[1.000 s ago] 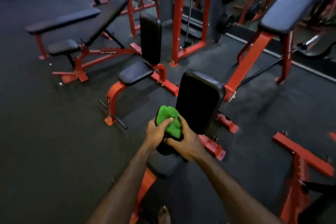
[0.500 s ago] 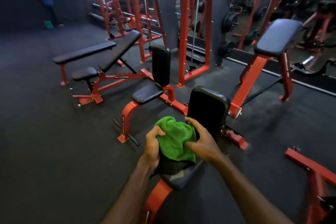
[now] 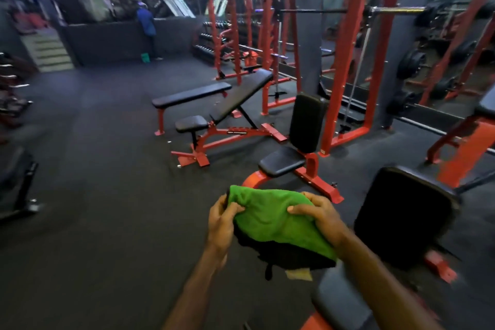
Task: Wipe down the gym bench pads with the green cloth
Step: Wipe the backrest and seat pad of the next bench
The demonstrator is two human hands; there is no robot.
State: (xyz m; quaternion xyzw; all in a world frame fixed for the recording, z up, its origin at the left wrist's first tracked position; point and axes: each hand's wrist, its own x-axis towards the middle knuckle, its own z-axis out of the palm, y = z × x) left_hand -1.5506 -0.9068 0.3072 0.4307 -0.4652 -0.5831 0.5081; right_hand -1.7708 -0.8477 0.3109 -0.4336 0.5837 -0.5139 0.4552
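Both my hands hold the green cloth [image 3: 273, 220] spread out in front of me, with a dark fabric layer hanging under it. My left hand [image 3: 222, 220] pinches its left edge and my right hand [image 3: 320, 213] grips its right edge. The cloth is in the air, left of the nearest bench. That bench has an upright black back pad [image 3: 401, 211] and a black seat pad [image 3: 340, 303] at the lower right. A second upright seat bench [image 3: 282, 161] stands just beyond the cloth.
An adjustable incline bench [image 3: 235, 102] and a flat bench [image 3: 190, 94] stand farther back on the dark rubber floor [image 3: 107, 195]. Red power racks [image 3: 345, 61] and weight plates line the right. A person in blue [image 3: 146, 24] stands far off by a wall.
The view has swung up and left. My hands lifted the cloth off the near bench's pad and spread it wider between them.
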